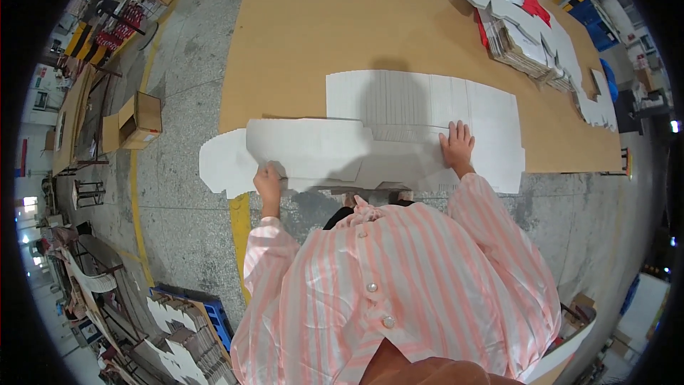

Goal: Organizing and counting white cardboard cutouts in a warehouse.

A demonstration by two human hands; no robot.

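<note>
White cardboard sheet [306,146]: held left, steadied right

Pinched in the curled-closed left grip [268,180]; lying between that and the flat, spread right grip [458,146], clasping nothing. Apparently being squared or folded; calling next, probably, for even pressure. Creased, round-ended beyond left grip; overhanging bench [306,28], partly covering stacked sheets [491,114].

An open brown carton [148,113] at left hides part of a yellow floor line [134,185]; a stool [89,187] stands nearby.
</note>
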